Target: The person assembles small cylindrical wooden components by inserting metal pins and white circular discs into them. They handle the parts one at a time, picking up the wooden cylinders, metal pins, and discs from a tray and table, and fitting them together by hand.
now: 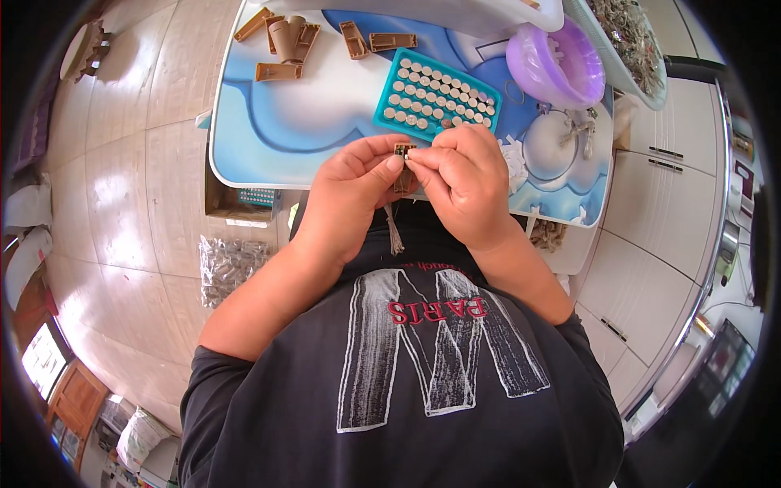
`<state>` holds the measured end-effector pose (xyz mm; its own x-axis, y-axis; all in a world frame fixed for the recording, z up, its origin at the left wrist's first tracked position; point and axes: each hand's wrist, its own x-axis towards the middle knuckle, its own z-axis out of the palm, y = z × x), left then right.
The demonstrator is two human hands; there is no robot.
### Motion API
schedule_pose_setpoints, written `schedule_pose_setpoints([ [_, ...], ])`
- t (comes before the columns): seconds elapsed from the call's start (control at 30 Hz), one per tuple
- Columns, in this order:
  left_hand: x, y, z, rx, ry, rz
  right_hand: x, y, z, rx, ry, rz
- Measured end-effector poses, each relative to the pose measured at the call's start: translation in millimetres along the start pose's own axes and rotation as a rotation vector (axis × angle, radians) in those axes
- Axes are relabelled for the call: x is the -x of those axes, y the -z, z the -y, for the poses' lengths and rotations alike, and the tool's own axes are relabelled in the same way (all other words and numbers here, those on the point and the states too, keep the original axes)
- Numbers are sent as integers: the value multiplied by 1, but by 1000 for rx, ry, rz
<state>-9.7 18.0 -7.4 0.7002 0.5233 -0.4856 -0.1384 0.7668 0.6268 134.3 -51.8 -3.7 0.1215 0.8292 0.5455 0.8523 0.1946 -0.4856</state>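
Note:
Near the front edge of the table, my left hand (pixel 348 185) grips a small brown plastic casing (pixel 402 180) between thumb and fingers. A thin bundle of pale wires (pixel 394 232) hangs below it. The fingertips of my right hand (pixel 469 185) are pinched together at the casing's upper end, over a tiny pale thing too small to make out. Just beyond my hands, a teal tray (pixel 381 110) holds rows of silver button cells (pixel 427 95). Several loose brown casings (pixel 279 71) lie at the far left of the table, some piled together.
The blue and white table (pixel 268 167) has a purple bowl (pixel 521 61) at its far right, beside a pale basket (pixel 651 89) of wire bundles. Crumpled white paper (pixel 514 163) lies right of my right hand. Below the table's left side stand a cardboard box (pixel 236 211) and a clear bag (pixel 232 264).

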Motion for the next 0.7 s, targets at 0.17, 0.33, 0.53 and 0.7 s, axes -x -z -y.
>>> schedule_pose_setpoints([
  [0.17, -1, 1, 1, 1, -13, 12, 0, 0, -1, 4, 12, -40],
  [0.33, 1, -2, -1, -1, -11, 0, 1, 6, -1, -45, -75, -47],
  [0.53, 1, -2, -1, -34, -7, 5, 3, 5, 0, -27, -69, -8],
  [0.7, 1, -1, -1, -45, -3, -1, 1, 3, 1, -9, -39, 3],
])
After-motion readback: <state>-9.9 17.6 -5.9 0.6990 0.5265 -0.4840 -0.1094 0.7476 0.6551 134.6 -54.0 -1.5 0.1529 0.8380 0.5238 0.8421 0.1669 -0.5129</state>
